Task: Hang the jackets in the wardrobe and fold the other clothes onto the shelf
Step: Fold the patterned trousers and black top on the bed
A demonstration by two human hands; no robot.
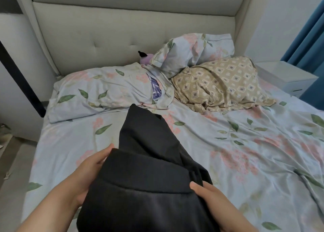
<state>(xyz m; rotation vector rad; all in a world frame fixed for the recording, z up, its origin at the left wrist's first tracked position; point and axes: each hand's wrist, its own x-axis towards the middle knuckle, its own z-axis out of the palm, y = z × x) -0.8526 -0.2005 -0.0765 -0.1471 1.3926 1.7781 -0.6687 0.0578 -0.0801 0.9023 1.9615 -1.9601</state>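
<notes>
A black garment [145, 170] of thick dark fabric is held up over the near part of the bed, its far end resting on the floral sheet [245, 153]. My left hand [89, 168] grips its left edge, fingers tucked under a folded-over band. My right hand [208, 196] pinches its right edge, thumb on top. The garment's lower part runs out of the bottom of the view. No wardrobe or shelf is in sight.
Two floral pillows [98, 93] [192, 51] and a tan diamond-patterned pillow [220, 84] lie against the padded headboard [122, 30]. A purple plush toy [146, 58] peeks out behind them. A white nightstand [284, 75] and blue curtain [310, 30] stand at the right; floor at the left.
</notes>
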